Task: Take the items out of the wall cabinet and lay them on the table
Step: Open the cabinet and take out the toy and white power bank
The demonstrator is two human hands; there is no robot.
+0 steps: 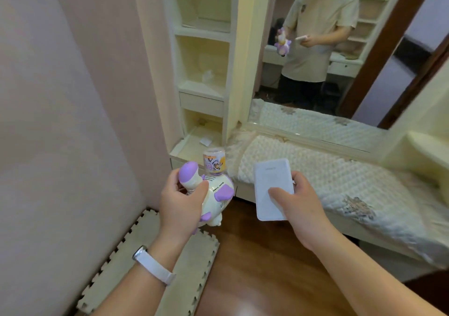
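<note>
My left hand [181, 202] grips a white and purple cow-shaped toy [218, 194] by its neck, low in the middle of the view; a small clear bottle with an orange label [214, 163] sits on the toy's back. My right hand [295, 200] holds a flat white rectangular device [271, 182], thumb on its face. Both are held above the wooden floor, in front of a cream cabinet with open shelves [204, 33]. A scrap of white paper [206, 141] lies on the lowest shelf.
A table with a quilted white cover [328, 169] stretches right under a large mirror [340, 48], which reflects a person holding the same items. A pink wall [73, 96] fills the left. Foam puzzle mats [184, 262] lie on the wooden floor [255, 267].
</note>
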